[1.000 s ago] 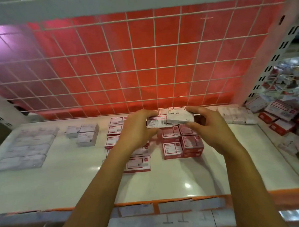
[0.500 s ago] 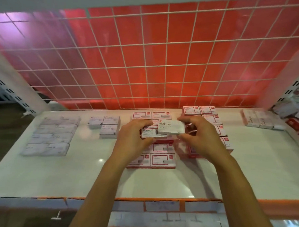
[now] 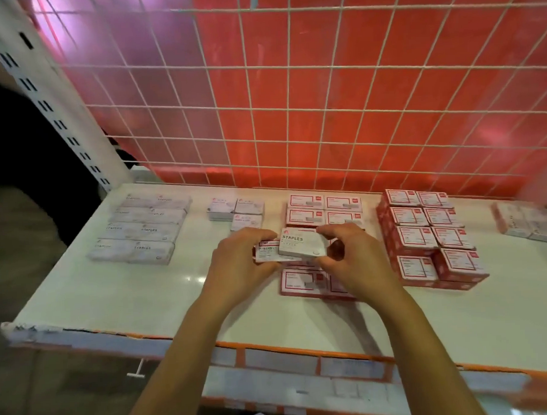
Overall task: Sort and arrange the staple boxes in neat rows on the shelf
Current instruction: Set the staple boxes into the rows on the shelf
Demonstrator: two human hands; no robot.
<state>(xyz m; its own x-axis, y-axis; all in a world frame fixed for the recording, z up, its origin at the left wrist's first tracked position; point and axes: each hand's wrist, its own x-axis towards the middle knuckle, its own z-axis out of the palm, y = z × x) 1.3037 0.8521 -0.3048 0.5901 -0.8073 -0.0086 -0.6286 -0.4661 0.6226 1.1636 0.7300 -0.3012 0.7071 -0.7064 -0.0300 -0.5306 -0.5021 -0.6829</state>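
Two boxes up for sorting
My left hand [image 3: 237,268] pinches the red-labelled box [image 3: 267,254], my right hand [image 3: 360,260] the white box [image 3: 302,245], likely comparing types.

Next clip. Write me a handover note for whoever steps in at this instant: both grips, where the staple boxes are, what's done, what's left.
Left grip: holds a second box above the shelf.
Right grip: pinches the white STAPLES box, overlapping that one.
Done: long white packs far left, three small white boxes beside them, red-framed boxes in two columns centre, stacked red block right.
Left: set down both held boxes, likely the white one with its kind; far-right white packs may need straightening.
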